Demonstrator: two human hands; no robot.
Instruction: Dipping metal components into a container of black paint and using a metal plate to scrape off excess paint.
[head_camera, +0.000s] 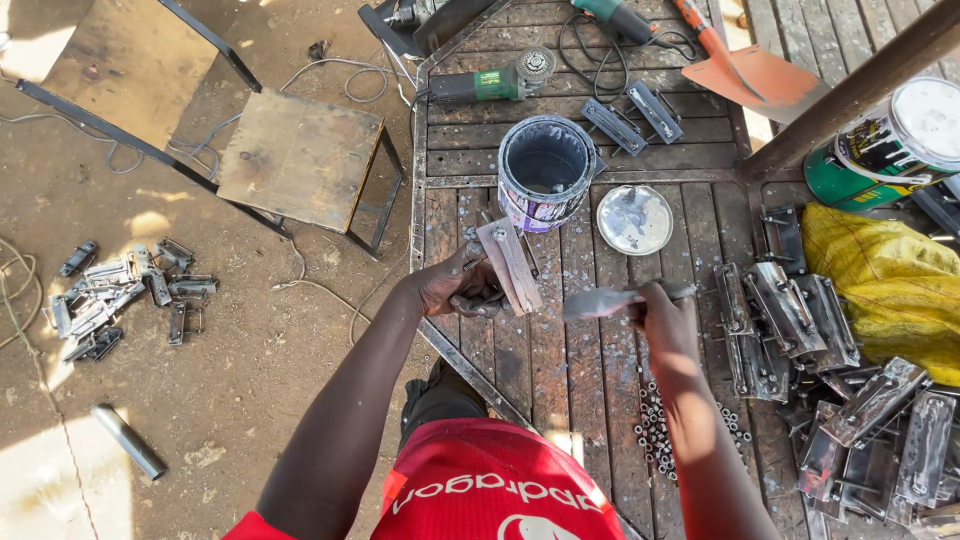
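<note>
Closest in, the red-shirted person is leaning over the rusty metal-slatted worktable (580, 370), the left hand (455, 288) closing around the lower end of a flat grey steel latch plate (510, 265) at about eleven o'clock from the chest. The plate is looking stiff, fairly heavy and probably paint-slick, so the bare end seems the sensible hold. At one o'clock the right hand (662, 310) is fisting the handle of a grey-coated paintbrush (610, 300), bristles pointing left, beneath the open grey paint tin (545, 170).
</note>
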